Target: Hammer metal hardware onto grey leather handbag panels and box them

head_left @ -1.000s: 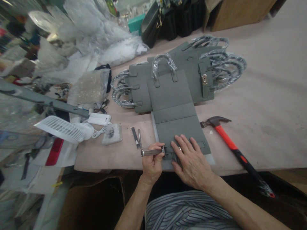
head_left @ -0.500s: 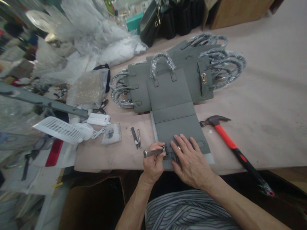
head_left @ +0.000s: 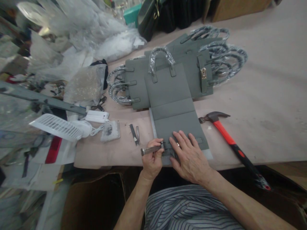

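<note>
My left hand (head_left: 153, 164) is closed around a metal punch (head_left: 150, 150), its shaft lying slanted across the fingers. The punch's wider end is at the near left part of a grey leather bag panel (head_left: 174, 119), beside a strap; whether it touches the leather I cannot tell. Spread flat over the panel's near end is my right hand (head_left: 192, 161), with a ring on one finger. It partly hides the strap and handle there. At the panel's far end a plastic-wrapped handle (head_left: 159, 52) stands up. A pale board (head_left: 151, 123) shows under the panel's edge.
A claw hammer (head_left: 225, 134) lies right of the panel, its handle past the table edge. Left are a slim blade (head_left: 133, 134), a thin metal rod (head_left: 138, 135) and a white fan-like device (head_left: 57, 126). More grey bag pieces (head_left: 136, 83) lie behind.
The camera view has shifted slightly, so the table's things sit a little higher in the picture. Both hands keep nearly the same pose on the punch and panel.
</note>
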A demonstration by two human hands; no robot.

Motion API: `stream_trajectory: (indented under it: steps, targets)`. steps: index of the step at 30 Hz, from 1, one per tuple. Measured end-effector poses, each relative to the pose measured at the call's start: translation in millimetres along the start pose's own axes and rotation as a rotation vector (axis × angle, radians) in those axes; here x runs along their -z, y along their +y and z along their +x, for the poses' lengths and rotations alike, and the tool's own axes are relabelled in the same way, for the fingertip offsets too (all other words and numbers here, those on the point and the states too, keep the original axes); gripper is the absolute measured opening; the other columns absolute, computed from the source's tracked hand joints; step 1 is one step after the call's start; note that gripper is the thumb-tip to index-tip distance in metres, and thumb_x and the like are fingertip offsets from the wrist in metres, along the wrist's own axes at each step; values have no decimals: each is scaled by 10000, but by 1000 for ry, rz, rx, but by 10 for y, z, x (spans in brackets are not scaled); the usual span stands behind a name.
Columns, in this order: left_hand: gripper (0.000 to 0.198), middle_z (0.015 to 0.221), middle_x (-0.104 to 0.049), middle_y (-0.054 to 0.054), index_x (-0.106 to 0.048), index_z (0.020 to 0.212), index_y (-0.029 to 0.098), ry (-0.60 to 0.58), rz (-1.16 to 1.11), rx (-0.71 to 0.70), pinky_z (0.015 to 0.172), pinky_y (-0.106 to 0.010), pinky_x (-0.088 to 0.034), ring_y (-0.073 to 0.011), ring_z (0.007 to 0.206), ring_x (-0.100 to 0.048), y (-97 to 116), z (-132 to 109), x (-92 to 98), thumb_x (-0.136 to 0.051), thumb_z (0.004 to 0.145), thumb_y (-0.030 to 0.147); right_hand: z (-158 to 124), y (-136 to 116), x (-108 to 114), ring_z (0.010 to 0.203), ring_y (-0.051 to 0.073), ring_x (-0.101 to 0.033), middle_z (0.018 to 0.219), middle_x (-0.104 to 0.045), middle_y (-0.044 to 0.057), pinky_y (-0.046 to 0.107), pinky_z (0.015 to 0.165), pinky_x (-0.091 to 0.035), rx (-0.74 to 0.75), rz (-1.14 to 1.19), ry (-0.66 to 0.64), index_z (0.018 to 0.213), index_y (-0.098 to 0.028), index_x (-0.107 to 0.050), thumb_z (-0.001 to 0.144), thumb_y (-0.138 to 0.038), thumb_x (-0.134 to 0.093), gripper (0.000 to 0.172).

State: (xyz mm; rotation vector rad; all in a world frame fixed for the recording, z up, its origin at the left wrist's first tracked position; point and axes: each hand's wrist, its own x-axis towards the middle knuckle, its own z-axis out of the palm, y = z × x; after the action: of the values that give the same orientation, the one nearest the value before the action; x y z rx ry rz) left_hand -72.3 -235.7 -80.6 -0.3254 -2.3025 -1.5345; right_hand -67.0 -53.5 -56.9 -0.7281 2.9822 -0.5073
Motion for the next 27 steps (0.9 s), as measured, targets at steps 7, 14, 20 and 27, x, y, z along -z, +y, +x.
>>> stream_trajectory:
  steps: [7,14,20,27]
  targets:
    - [70,1086,-717,-97,-604,1026,194,51,-26,7,905,-386,-585,-214,1039,-703,-16,-76,-9,-565,970,178,-4,1,-1,1474,399,-322,1582,-397,231,592,1212,-199,0,10,8,1468,-81,-503,907,-448,-603,678]
    - [131,1144,-696,-103,-595,1062,193,56,-92,7,948,-390,-579,-212,1101,-690,-16,-156,-17,-577,955,121,3,-4,1,1479,395,-317,1586,-394,227,591,1215,-203,-6,16,-1,1469,-79,-503,905,-445,-607,681]
    - [151,1139,-700,-101,-598,1074,196,61,-72,-3,945,-388,-583,-214,1096,-695,19,-181,-8,-586,949,113,4,-5,13,1477,394,-318,1587,-391,228,593,1214,-202,-12,22,-10,1471,-79,-502,909,-440,-600,675]
    - [147,1136,-703,-100,-606,1076,203,81,-83,-25,949,-410,-583,-225,1088,-701,33,-86,-70,-589,951,127,0,-6,12,1471,408,-324,1578,-395,245,602,1203,-217,5,6,8,1465,-65,-507,913,-402,-587,653]
